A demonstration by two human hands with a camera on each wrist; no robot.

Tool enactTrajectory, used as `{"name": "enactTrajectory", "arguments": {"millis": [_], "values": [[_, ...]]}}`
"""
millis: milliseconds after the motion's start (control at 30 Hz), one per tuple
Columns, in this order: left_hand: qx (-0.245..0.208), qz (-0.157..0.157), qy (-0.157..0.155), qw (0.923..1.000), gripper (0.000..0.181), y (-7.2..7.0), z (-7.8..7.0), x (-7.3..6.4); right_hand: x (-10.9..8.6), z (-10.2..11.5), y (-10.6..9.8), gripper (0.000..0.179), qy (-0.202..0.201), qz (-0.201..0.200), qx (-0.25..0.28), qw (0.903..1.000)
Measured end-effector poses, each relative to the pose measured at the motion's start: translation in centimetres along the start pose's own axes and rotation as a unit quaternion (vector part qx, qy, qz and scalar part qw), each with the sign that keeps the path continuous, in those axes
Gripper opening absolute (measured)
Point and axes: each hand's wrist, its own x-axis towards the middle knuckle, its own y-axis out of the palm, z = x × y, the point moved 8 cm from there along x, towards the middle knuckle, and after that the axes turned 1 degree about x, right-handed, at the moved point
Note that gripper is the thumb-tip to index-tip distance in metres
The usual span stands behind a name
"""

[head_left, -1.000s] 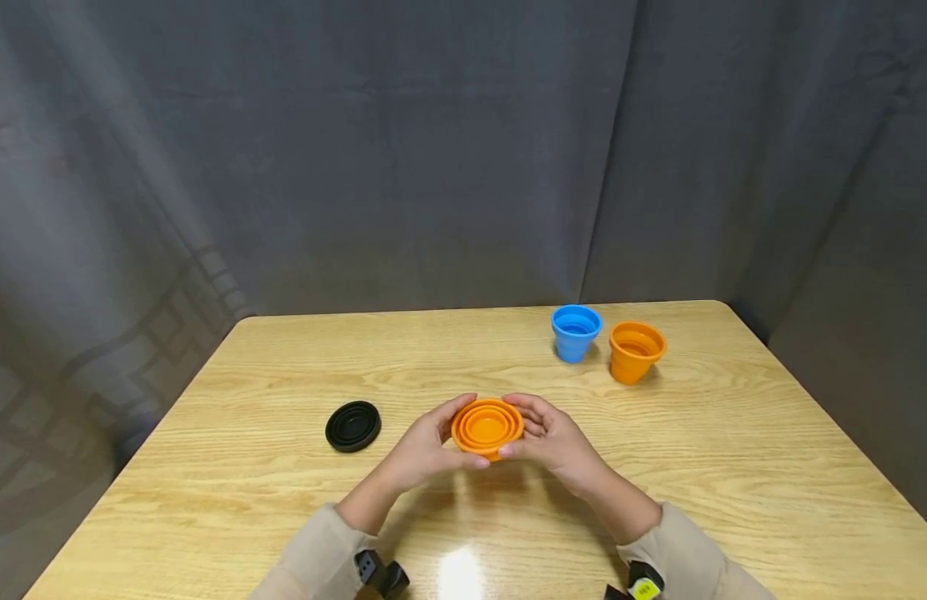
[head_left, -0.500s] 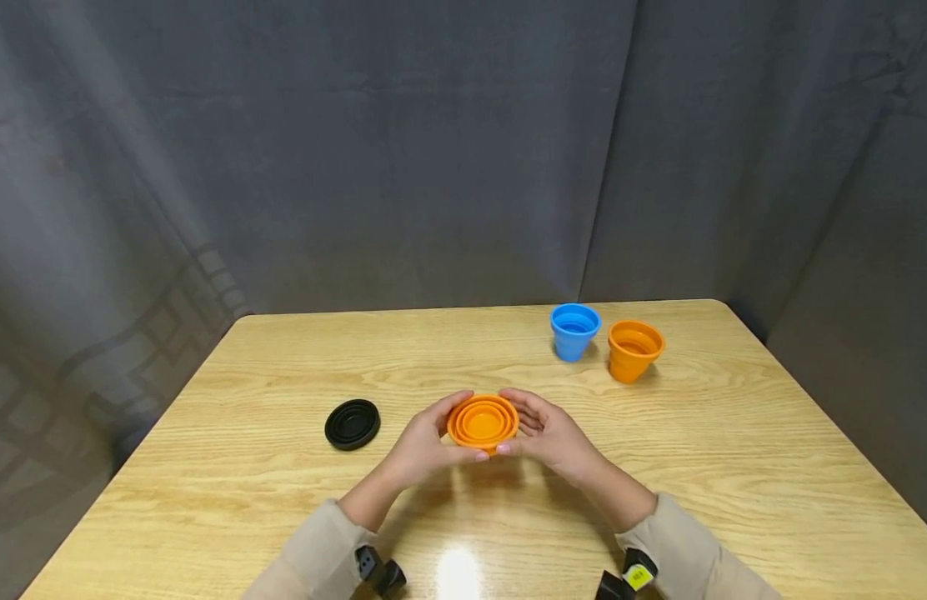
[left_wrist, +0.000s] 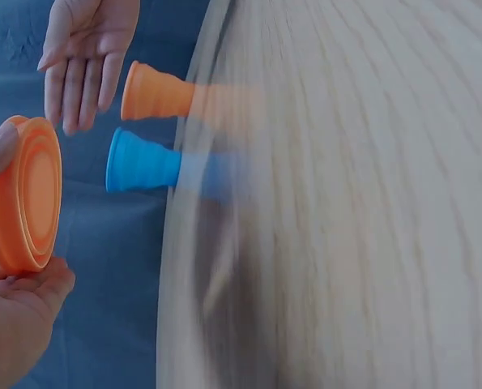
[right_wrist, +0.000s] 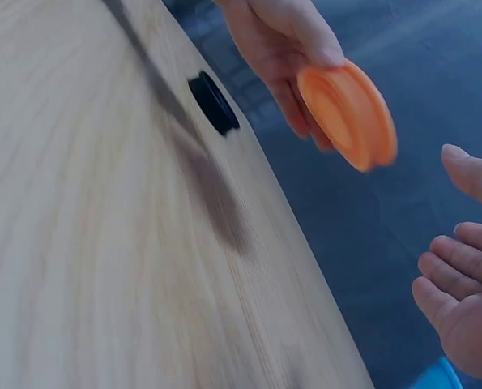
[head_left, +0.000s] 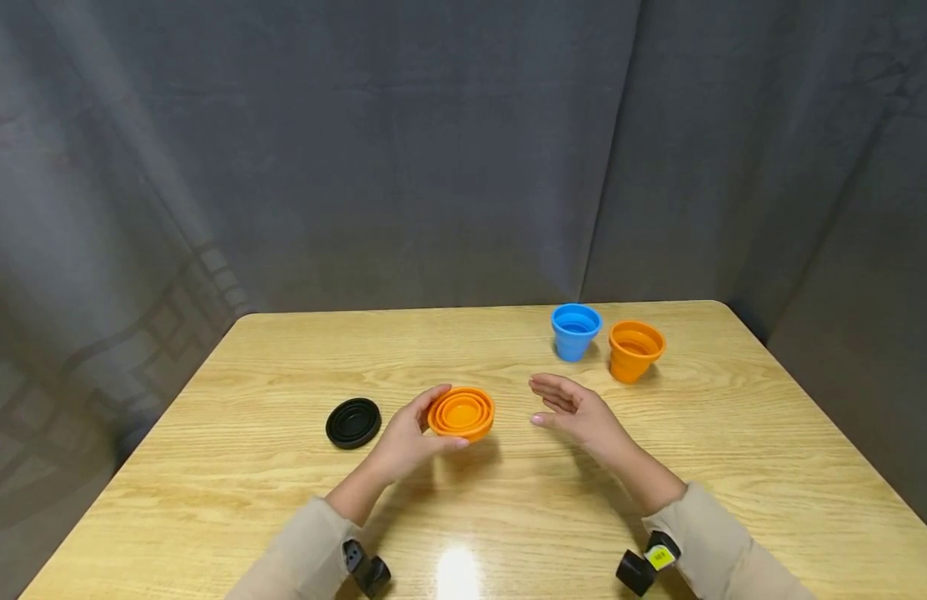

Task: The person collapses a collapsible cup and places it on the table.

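My left hand (head_left: 405, 443) grips a flattened orange collapsible cup (head_left: 462, 413) by its left side, thumb at the near rim and fingers behind. The cup is held above the table, its ringed inside facing up; in the left wrist view the same orange cup (left_wrist: 40, 194) appears edge-on between thumb and fingers. Apart from it, to the right, my right hand (head_left: 583, 419) hovers with relaxed fingers and holds nothing. In the right wrist view that right hand (right_wrist: 467, 300) shows its spread thumb and bare palm.
A flattened black collapsible cup (head_left: 353, 423) lies on the wooden table (head_left: 283, 517), left of my left hand. Toward the back right stand an expanded blue cup (head_left: 575, 332) and an expanded orange cup (head_left: 634, 351), side by side. A grey curtain (head_left: 418, 167) hangs behind the table.
My right hand has let go of the flattened orange cup and moved off to the right. My left hand, still gripping the cup, has shifted slightly left.
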Motion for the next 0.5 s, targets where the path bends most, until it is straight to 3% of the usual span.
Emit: {"name": "enactTrajectory", "arguments": {"millis": [200, 367, 500], "values": [[-0.011, -0.033, -0.011, 0.9993, 0.076, -1.1, 0.4, 0.0, -0.1, -0.5, -2.6, 0.054, 0.006, -0.033, -0.018, 0.9993], [-0.012, -0.033, -0.032, 0.9989, 0.074, -1.4, -0.8, -0.3, -0.4, -0.5, -4.9, 0.054, 0.006, -0.062, -0.047, 0.9970], [-0.010, -0.031, -0.047, 0.9983, 0.076, -1.7, 0.6, 0.1, -0.8, -0.4, -6.6, 0.054, 0.011, -0.082, -0.066, 0.9944]]}}
